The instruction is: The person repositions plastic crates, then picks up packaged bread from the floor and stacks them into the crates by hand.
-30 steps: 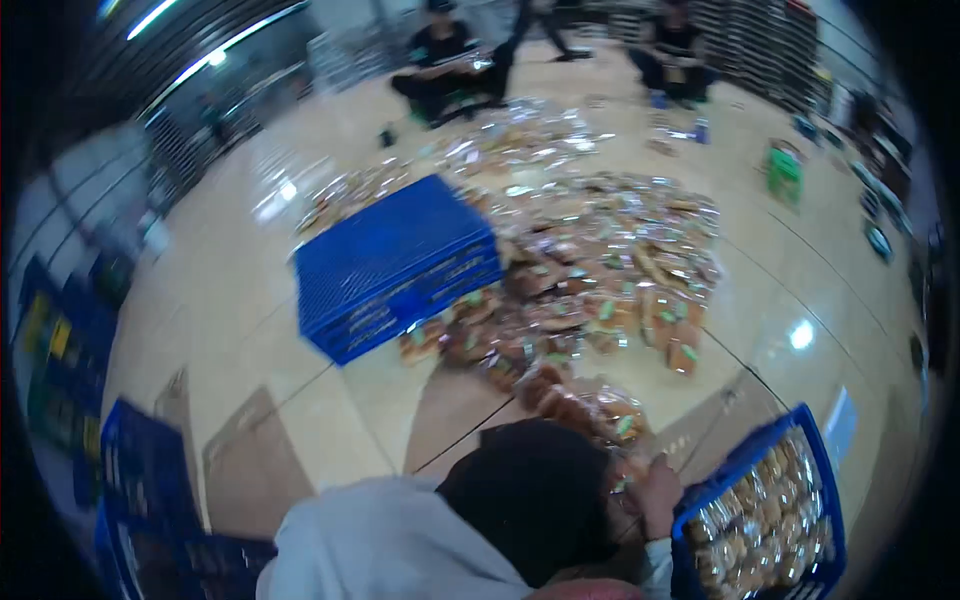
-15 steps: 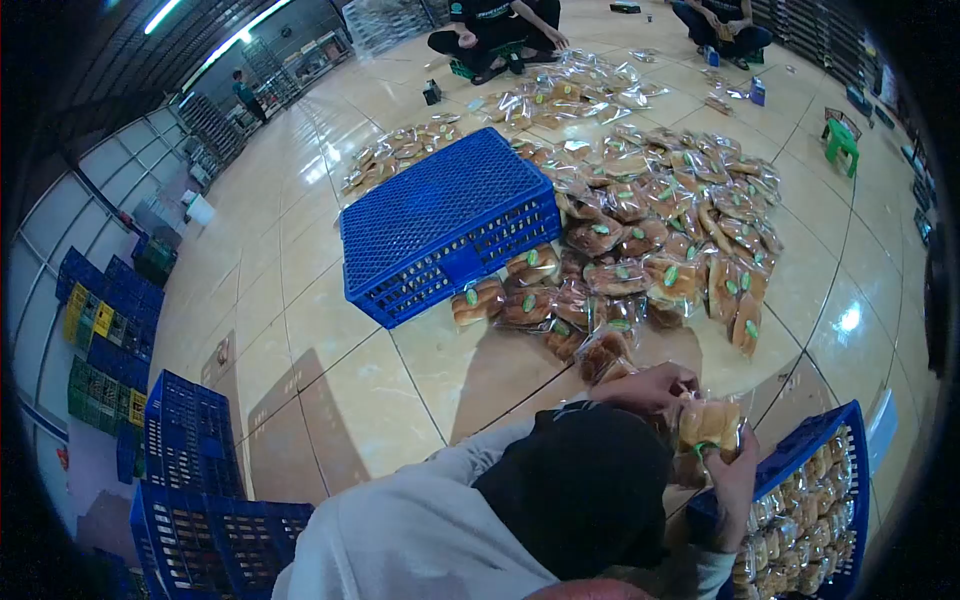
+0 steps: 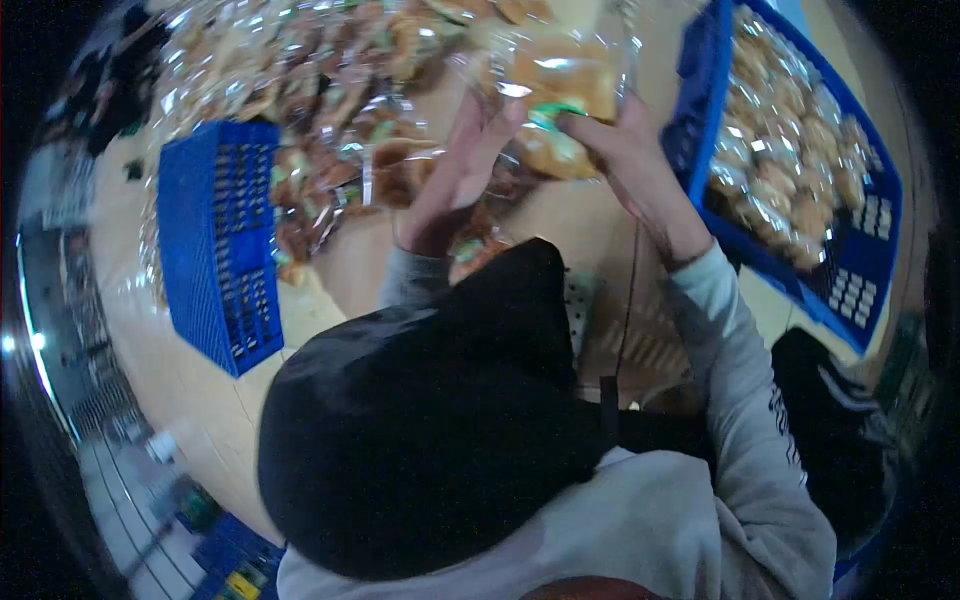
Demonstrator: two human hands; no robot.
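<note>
A plastic-wrapped bread (image 3: 562, 80) with a green label is held up at the top middle of the head view. My right hand (image 3: 632, 165) grips its right side, the thumb pressed near the label. At its left edge is my left hand (image 3: 465, 165), with the thumb against the wrapper and the other fingers partly hidden. Below and left of the held bread lies another wrapped bread (image 3: 405, 165), at the edge of a large heap of wrapped breads (image 3: 340, 70). Motion blurs the view.
A blue crate (image 3: 700, 120) full of wrapped bread stands tilted at the right. Left of the heap is another blue crate (image 3: 190, 250). A black cap (image 3: 420, 430) covers much of the lower middle. More crates (image 3: 235, 560) show at the lower left.
The view has swung round, so the heap and the filled crate now appear higher up. Both hands remain at the wrapped bread, which now looks larger and nearer the top.
</note>
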